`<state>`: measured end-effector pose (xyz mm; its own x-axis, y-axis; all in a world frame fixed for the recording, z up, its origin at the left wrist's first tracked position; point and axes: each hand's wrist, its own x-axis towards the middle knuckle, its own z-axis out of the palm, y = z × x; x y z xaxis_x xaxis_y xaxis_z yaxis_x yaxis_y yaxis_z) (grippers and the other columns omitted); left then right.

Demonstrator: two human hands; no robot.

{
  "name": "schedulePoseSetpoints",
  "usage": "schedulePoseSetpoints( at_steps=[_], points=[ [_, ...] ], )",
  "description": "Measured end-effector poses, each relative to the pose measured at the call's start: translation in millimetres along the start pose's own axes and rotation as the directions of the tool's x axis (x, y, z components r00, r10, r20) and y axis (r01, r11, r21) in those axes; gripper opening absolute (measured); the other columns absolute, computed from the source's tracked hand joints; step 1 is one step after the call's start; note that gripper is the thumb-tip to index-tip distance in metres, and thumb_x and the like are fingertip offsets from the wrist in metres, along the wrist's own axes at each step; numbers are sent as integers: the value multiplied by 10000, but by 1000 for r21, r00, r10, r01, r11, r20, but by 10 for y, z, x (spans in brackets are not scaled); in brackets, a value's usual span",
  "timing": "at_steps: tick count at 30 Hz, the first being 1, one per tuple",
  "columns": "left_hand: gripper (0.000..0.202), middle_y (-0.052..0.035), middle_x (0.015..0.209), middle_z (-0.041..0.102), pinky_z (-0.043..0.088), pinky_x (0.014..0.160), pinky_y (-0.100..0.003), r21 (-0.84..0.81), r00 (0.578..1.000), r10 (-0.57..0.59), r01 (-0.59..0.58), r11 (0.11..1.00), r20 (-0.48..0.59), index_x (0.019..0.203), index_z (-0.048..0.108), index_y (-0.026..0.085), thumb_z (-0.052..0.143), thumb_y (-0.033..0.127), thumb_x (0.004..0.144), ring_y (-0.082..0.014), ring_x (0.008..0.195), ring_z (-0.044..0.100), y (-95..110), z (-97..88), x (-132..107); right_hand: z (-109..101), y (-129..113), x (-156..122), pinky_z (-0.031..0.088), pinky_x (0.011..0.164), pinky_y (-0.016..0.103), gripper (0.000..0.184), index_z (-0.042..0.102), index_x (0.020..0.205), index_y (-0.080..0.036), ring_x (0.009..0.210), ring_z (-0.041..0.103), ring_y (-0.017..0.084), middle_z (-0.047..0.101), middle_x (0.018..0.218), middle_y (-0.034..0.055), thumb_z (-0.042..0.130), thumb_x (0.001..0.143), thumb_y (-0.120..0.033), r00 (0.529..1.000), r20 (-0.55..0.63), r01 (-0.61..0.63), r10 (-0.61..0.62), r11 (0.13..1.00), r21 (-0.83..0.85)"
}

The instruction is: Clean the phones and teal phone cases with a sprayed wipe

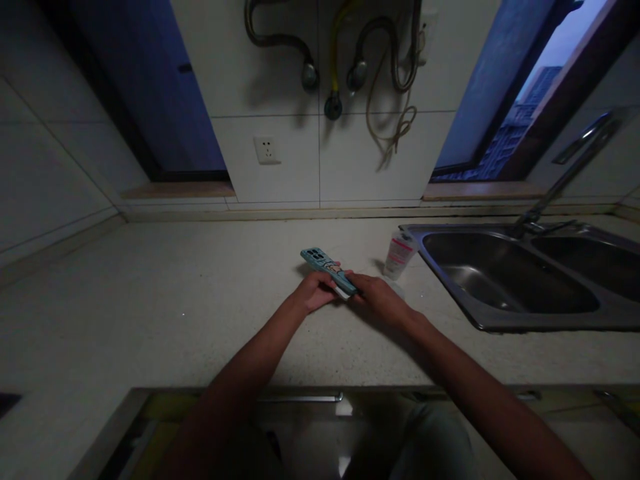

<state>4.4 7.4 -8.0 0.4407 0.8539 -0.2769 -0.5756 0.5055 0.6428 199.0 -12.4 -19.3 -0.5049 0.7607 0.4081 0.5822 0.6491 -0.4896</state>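
Above the pale countertop [240, 267] I hold a phone in a teal case [326, 265] between both hands, its camera side facing up and tilted toward the far left. My left hand [316, 292] is closed around its near left edge. The fingers of my right hand [373, 293] grip the near right end. A white edge shows under the phone's near end, but I cannot make out what it is. Just beyond my right hand stands a clear plastic cup [400, 255] with pink print.
A steel double sink [480, 320] with a faucet [565, 170] is set into the counter at right. On the tiled wall are a socket [267, 151], hoses [277, 39] with valves, and a looped cord [395, 137]. Windows flank the wall.
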Motion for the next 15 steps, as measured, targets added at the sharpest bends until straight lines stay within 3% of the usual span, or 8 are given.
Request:
schedulePoseSetpoints(
  at_steps=[3, 7, 9, 15],
  points=[
    [575, -69, 890, 740, 461, 1064, -457, 15, 1000, -17, 17, 1000, 11, 984, 663, 122, 497, -25, 454, -204, 871, 694, 12, -7, -10, -59, 29, 3, 553, 932, 432, 451, 692, 1241, -284, 1078, 712, 281, 733, 1255, 77, 596, 835, -112, 999, -29, 31, -30, 999, 23],
    [467, -98, 896, 739, 487, 1004, -545, 57, 988, -116, 110, 992, 103, 915, 662, 130, 510, 57, 479, -274, 925, 689, 63, -21, -2, -106, -9, 0, 558, 934, 440, 419, 691, 1253, -231, 1065, 718, 284, 746, 1222, 103, 581, 858, -146, 1000, -7, 19, -19, 999, -42],
    [418, -104, 876, 732, 510, 954, -539, 100, 986, -123, 112, 989, 111, 877, 657, 125, 511, 91, 487, -275, 893, 681, 97, -23, 9, -97, -33, -4, 553, 958, 439, 423, 666, 1290, -210, 1084, 713, 275, 740, 1237, 108, 558, 883, -163, 1000, -26, 4, -6, 997, -76],
    [312, -32, 725, 666, 535, 752, -300, 259, 997, 49, -65, 964, 66, 761, 627, 130, 535, 78, 468, -151, 692, 603, 154, 16, -18, -66, -111, -7, 547, 976, 486, 484, 603, 1365, -164, 1185, 652, 331, 658, 1346, 184, 620, 903, -311, 983, -140, 80, -118, 963, -256]
  ],
)
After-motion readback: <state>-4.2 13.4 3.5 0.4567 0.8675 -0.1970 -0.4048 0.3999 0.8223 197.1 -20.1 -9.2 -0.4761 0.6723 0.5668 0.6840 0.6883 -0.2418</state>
